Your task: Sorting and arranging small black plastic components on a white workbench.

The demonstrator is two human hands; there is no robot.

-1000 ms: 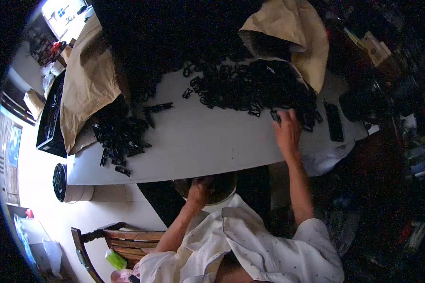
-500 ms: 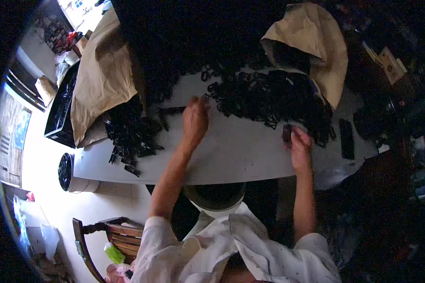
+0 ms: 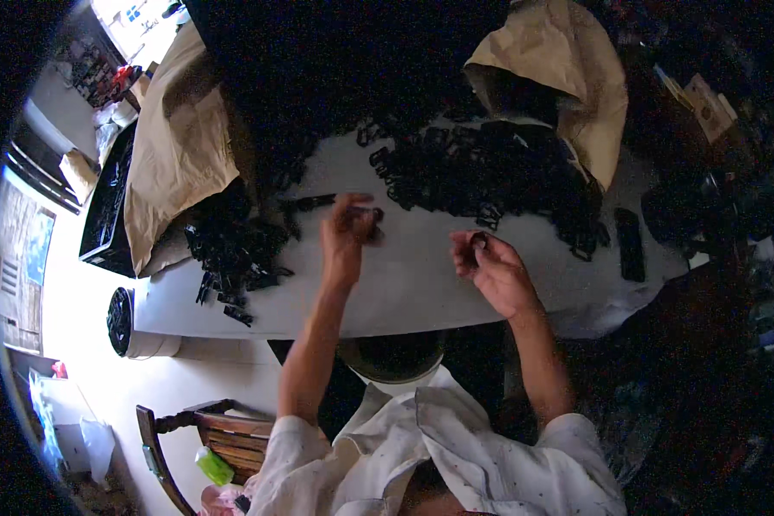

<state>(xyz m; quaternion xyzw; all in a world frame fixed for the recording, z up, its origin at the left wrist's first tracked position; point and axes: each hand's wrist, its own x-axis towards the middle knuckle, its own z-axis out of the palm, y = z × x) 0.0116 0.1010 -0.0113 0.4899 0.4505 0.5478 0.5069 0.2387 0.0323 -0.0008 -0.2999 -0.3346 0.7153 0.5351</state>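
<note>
The left grip (image 3: 342,242) — dark piece (image 3: 374,225) (unclear) included — is blurred.

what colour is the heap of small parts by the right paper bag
The heap is black, as the head view shows best.

A wooden chair (image 3: 242,443) is seen at lower left on a pale floor (image 3: 189,377), a green packet (image 3: 214,465) framed against its slats. Near the left rim, a whitish plastic bag (image 3: 99,449) is shown. At upper right, what may be cardboard (image 3: 709,110) is dimmed by shadow.
</note>
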